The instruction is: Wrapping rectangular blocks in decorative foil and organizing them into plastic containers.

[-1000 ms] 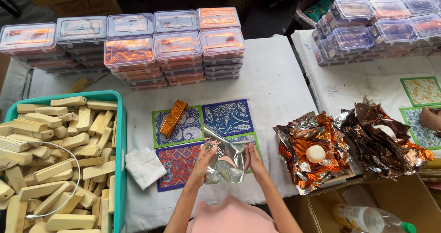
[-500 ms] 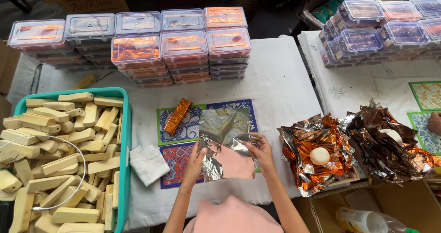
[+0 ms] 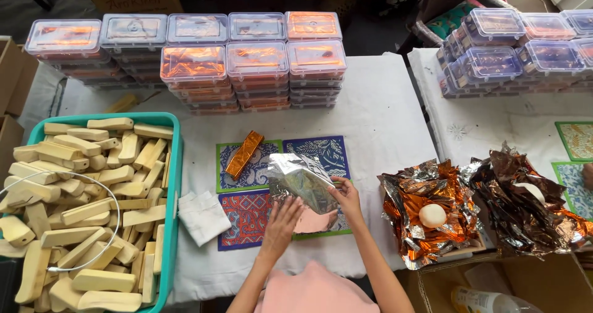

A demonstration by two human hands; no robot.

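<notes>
Head view: I'm smoothing the foil sheet (image 3: pixel 301 180); my left hand (image 3: pixel 281 220) lies flat and open, my right hand (image 3: pixel 347 197) pinches its edge. Next calls for the wrapped bar (image 3: pixel 243 154) just beyond.

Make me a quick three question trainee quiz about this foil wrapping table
1. True or false: the teal plastic basket holds pale wooden pieces.
2. What do the left hand and right hand handle? A) crinkled silver foil sheet B) white folded cloth
3. What lies on the patterned mats above the hands?

Key: 1 true; 2 A; 3 a copper foil-wrapped bar.
</notes>
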